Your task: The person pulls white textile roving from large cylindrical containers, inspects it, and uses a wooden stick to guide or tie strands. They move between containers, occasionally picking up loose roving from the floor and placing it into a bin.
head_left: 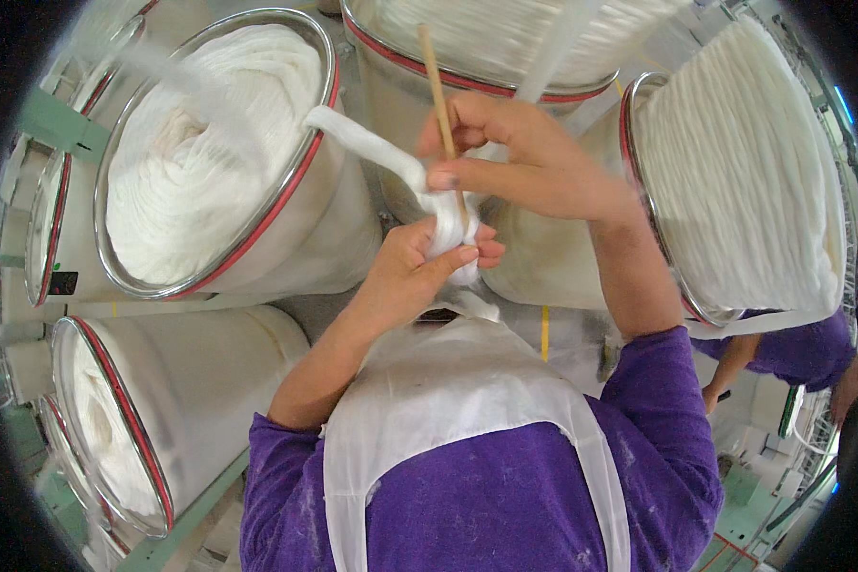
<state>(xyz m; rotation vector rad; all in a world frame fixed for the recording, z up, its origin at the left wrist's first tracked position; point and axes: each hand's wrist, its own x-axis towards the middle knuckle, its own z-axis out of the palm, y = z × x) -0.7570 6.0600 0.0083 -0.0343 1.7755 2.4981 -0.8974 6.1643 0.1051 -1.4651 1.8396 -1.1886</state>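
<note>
White red-rimmed cans (210, 153) behind; both hands (429, 257) grasping white sliver (391, 157), right also stick (439, 86).

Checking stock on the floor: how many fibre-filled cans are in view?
6: large can upper left, top centre, right, lower left, two partly cut off at left edge; others may be hidden.

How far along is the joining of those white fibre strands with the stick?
Done: a strand is already drawn out of the full can. In hand: the left hand grips the bunched fibre ends while the right hand works a thin wooden stick against them. Left: the ends look loosely bunched, not yet smooth, so the join seems unfinished.
</note>
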